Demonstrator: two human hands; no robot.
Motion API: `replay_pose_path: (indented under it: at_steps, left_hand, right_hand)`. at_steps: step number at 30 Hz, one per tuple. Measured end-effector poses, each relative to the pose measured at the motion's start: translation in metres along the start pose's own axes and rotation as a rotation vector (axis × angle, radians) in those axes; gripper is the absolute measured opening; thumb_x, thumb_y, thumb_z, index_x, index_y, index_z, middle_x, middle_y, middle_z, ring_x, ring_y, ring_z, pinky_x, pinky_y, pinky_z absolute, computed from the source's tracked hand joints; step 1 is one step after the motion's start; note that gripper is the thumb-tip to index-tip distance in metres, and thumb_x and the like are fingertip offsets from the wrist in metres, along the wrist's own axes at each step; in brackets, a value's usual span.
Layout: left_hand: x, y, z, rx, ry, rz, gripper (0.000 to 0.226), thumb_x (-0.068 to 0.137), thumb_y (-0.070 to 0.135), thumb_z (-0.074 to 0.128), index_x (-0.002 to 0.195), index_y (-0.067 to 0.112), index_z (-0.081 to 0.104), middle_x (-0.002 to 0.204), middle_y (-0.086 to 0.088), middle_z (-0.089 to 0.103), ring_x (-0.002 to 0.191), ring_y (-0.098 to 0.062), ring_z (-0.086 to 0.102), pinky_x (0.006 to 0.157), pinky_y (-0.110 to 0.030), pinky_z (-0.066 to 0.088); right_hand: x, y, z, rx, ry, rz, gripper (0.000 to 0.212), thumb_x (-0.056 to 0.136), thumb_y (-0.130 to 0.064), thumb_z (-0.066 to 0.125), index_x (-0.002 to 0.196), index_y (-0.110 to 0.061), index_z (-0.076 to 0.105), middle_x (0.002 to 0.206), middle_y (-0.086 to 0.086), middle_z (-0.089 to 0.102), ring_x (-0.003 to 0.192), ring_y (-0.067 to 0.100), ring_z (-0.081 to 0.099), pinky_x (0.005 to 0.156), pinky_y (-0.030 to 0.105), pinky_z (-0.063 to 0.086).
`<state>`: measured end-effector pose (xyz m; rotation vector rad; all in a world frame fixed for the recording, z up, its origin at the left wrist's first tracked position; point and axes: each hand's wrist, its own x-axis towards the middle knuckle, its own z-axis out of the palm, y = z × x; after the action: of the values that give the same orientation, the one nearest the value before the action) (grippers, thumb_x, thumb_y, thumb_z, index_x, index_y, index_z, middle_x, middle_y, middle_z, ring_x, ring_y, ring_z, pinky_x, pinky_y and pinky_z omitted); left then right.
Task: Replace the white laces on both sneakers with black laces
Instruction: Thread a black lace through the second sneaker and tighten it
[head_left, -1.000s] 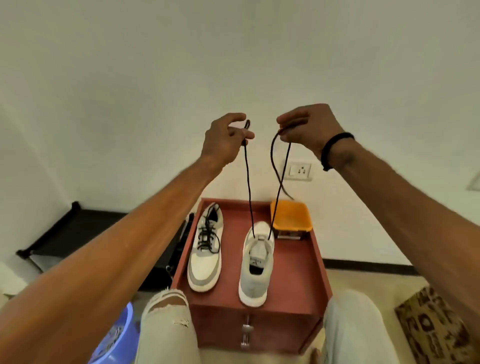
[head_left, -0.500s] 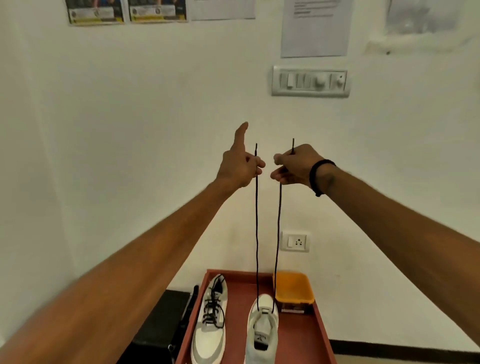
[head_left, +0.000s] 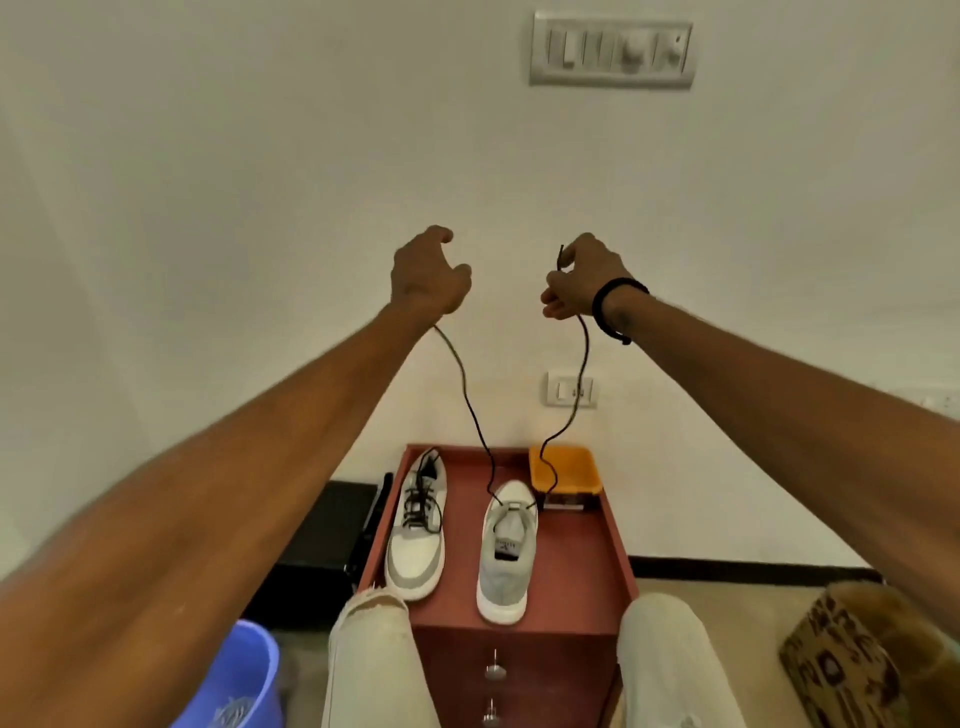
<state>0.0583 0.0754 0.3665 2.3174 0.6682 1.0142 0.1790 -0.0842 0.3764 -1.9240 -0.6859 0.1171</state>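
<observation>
Mid-frame, above the red cabinet: both hands are raised high, and each keeps one end of the black lace (head_left: 579, 374).
Left hand (head_left: 428, 275): fingers curled; the lace comes out under the palm, so I judge it grips the end, but the pinch itself is hidden.
Right hand (head_left: 579, 280): fingers closed on the lace, the tip stands up above the thumb.
Lace axis: two strands hang down, slack and wavy, toward the lower centre of the frame; they meet at the front eyelets of the right-side sneaker (head_left: 504, 551).
Relation for next move: the sneaker lies straight below and between the two hands, toe twd the wall, so each end must come down to its own side. Both hands abt equally near.
Other sneaker (head_left: 418, 530): left of the first on the tabletop (head_left: 571, 566), already with black lace.
Orange box (head_left: 566, 470): just behind the sneaker's toe.
Progress, my judgement: 2nd shoe only begun; only the first eyelets threaded.
</observation>
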Motion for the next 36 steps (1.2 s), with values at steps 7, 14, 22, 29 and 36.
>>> replay_pose_path:
  at_steps: [7,14,22,29,36]
  left_hand:
    - [-0.067,-0.111,0.061,0.075,-0.313,-0.179,0.043,0.096,0.037,0.070,0.133,0.016,0.064,0.138,-0.009,0.063,0.127,-0.026,0.059,0.106,-0.030,0.042]
    - [-0.179,-0.209,0.190,0.008,-0.747,-0.401,0.039,0.096,0.049,0.064,0.116,0.018,0.075,0.117,-0.005,0.075,0.112,-0.025,0.068,0.098,-0.034,0.053]
    - [-0.221,-0.232,0.248,-0.142,-0.647,-0.549,0.064,0.083,0.052,0.057,0.141,0.024,0.053,0.123,-0.014,0.072,0.114,-0.037,0.066,0.095,-0.043,0.053]
    - [-0.271,-0.216,0.211,-0.159,-0.758,-0.624,0.070,0.075,0.043,0.068,0.141,0.029,0.047,0.100,-0.013,0.075,0.083,-0.031,0.074,0.078,-0.040,0.062]
    - [-0.299,-0.203,0.204,0.062,-0.574,-0.553,0.053,0.087,0.055,0.074,0.131,0.029,0.060,0.104,0.003,0.074,0.093,-0.018,0.071,0.089,-0.037,0.057]
  right_hand:
    - [-0.018,0.118,0.046,-0.370,-0.171,-0.069,0.009,0.106,-0.016,0.053,0.106,-0.008,0.057,0.087,0.012,0.076,0.069,0.023,0.073,0.064,0.040,0.063]
    - [-0.041,0.245,0.100,-0.555,-0.371,-0.048,0.019,0.103,-0.014,0.057,0.106,-0.011,0.076,0.088,0.000,0.078,0.067,0.007,0.068,0.071,0.019,0.051]
    - [-0.072,0.320,0.155,-0.463,-0.344,-0.049,0.011,0.098,-0.021,0.065,0.103,-0.019,0.074,0.095,-0.005,0.077,0.081,0.003,0.069,0.072,0.014,0.052]
    - [-0.149,0.327,0.163,-0.471,-0.458,-0.132,0.010,0.106,-0.024,0.045,0.116,-0.026,0.046,0.083,-0.003,0.066,0.071,0.023,0.063,0.063,0.044,0.050]
    - [-0.164,0.333,0.146,-0.302,-0.283,-0.092,0.007,0.102,-0.023,0.060,0.096,-0.023,0.065,0.080,-0.016,0.064,0.070,0.005,0.059,0.065,0.009,0.041]
